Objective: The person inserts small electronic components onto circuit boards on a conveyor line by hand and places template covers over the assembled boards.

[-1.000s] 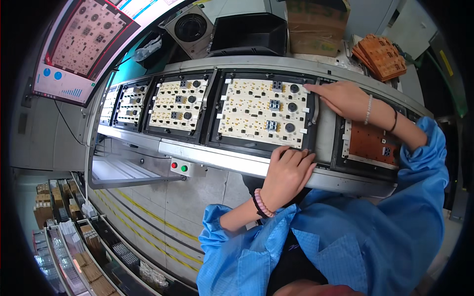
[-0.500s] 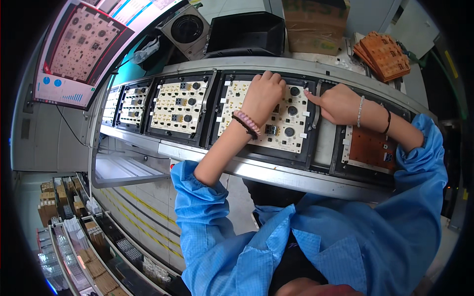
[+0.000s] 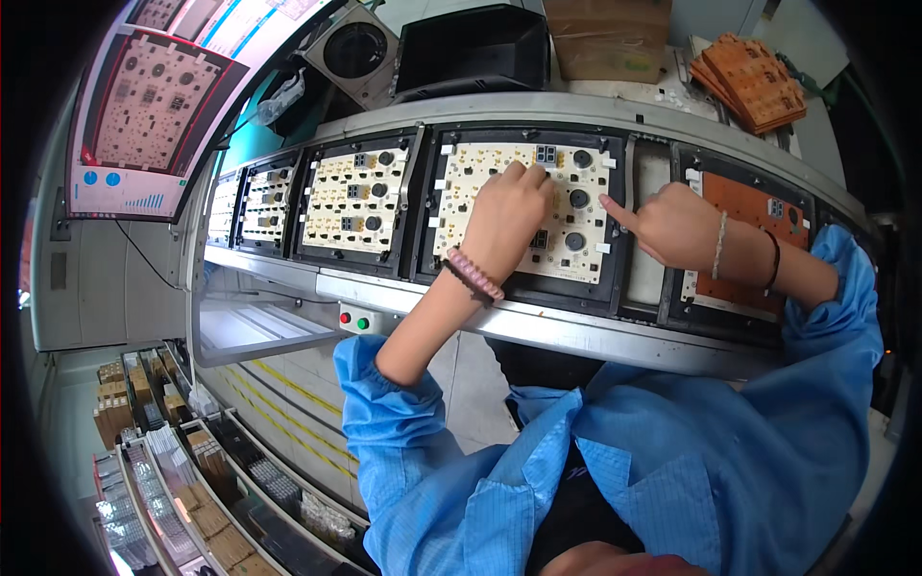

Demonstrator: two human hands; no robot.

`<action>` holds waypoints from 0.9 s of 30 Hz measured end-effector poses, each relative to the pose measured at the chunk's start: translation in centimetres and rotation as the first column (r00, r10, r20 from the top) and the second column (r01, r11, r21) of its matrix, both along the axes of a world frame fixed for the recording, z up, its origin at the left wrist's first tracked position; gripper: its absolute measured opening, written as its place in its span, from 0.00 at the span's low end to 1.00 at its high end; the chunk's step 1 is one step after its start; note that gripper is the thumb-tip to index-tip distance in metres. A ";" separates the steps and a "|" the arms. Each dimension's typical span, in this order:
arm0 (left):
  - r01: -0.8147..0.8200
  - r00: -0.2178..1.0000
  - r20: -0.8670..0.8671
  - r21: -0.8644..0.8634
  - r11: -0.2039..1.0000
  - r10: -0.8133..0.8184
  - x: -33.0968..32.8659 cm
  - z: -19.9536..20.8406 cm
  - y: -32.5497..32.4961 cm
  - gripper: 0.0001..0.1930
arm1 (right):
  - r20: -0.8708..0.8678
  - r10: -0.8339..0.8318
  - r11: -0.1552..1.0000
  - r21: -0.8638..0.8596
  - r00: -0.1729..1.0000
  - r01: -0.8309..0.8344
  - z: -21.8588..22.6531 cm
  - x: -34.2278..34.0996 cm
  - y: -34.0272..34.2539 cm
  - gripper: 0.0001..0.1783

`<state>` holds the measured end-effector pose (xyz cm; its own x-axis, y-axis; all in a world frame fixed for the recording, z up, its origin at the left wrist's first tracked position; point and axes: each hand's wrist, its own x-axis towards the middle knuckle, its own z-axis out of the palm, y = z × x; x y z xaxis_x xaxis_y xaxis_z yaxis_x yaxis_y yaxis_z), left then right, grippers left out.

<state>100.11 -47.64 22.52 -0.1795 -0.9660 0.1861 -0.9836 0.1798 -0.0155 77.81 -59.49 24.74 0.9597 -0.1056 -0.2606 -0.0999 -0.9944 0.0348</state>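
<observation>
A cream circuit board (image 3: 461,213) lies in a black frame (image 3: 612,283) on the metal rail in front of me. It bears round black parts (image 3: 575,241), dark square connector blocks (image 3: 546,155) and many small parts. My left hand (image 3: 511,213) is over the board's middle, its fingers bent down and closed near the middle row; what they pinch, if anything, is hidden. From the right, my right hand (image 3: 667,228) reaches in with the index finger stretched to the board's right edge, beside the middle round part. Its other fingers are curled, with nothing visible in them.
More framed cream boards (image 3: 353,200) sit along the rail to the left. At the right, another frame holds an orange-brown panel (image 3: 744,206). Behind the rail are a black bin (image 3: 471,53), a cardboard box (image 3: 610,38) and stacked orange-brown panels (image 3: 749,84). A monitor (image 3: 144,106) stands far left.
Both hands have moved nearer to me over the board, from its far row to its middle row. The far connector block is now uncovered. The whole view has shifted slightly.
</observation>
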 end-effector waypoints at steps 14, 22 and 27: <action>0.034 0.999 0.001 -0.104 0.994 -0.034 -1.0 -1.1 5.8 0.20 | -0.024 0.156 0.986 0.059 0.987 -0.154 -0.5 -1.2 3.0 0.35; 0.124 0.958 -0.271 0.109 0.986 -0.091 1.6 1.3 3.7 0.16 | -0.013 0.208 0.974 0.094 0.978 -0.206 0.5 -0.6 0.9 0.36; -0.187 0.964 -0.214 -0.136 0.973 0.156 9.7 -2.7 1.7 0.27 | 0.216 0.107 0.974 0.175 0.971 -0.146 1.3 -2.5 -0.1 0.32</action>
<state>109.86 -45.92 19.82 0.0424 -0.9358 0.3499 -0.9852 0.0191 0.1705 75.34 -59.55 26.09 0.9967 0.0522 -0.0620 0.0415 -0.9859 -0.1623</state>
